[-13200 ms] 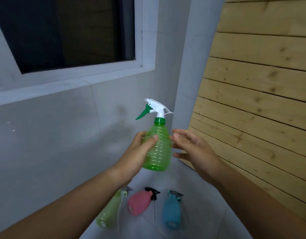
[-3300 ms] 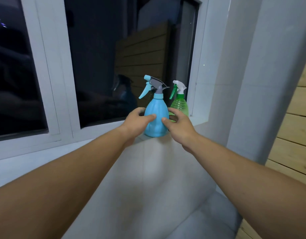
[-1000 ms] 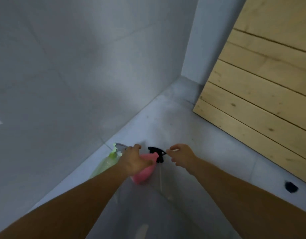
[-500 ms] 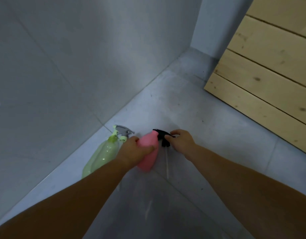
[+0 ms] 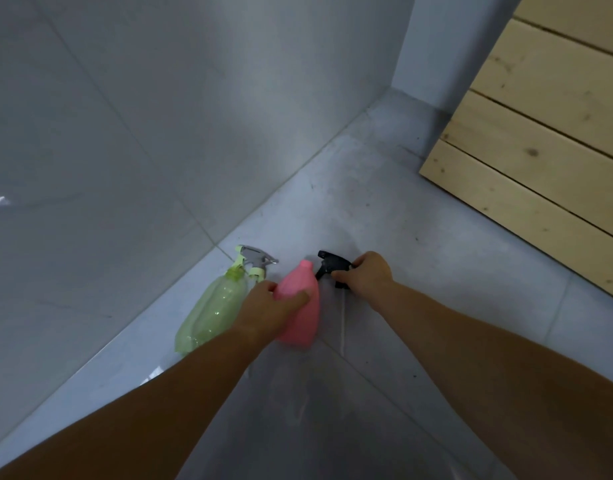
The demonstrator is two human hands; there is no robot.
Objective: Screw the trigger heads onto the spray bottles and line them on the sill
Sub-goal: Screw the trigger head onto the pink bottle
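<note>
the view looks down at a grey tiled floor (image 5: 419,244) where it meets a grey tiled wall (image 5: 159,116), and both bare forearms reach in from the bottom of the frame toward the centre. the left hand (image 5: 267,306) is closed around the pink bottle (image 5: 303,306), with the thumb across its front and the other fingers behind it; the bottle stands near the centre of the frame with its open neck pointing up and away, and it has no head on it. whether its base touches the floor i cannot tell. just right of the neck, the right hand (image 5: 365,273) grips the black trigger head (image 5: 331,263), fingers curled over its back part, the nozzle end pointing to the left. the head is apart from the bottle neck, not on it. a thin pale dip tube (image 5: 342,323) goes down from the head toward the bottom of the frame, along the right side of the bottle. left of the pink bottle lies the green bottle (image 5: 215,310) on the floor, close to the wall, and its grey and pale green head (image 5: 255,259) rests at its neck; if it is screwed on i cannot tell. in the upper right of the frame stand pale wood planks (image 5: 540,133) on the floor.
</note>
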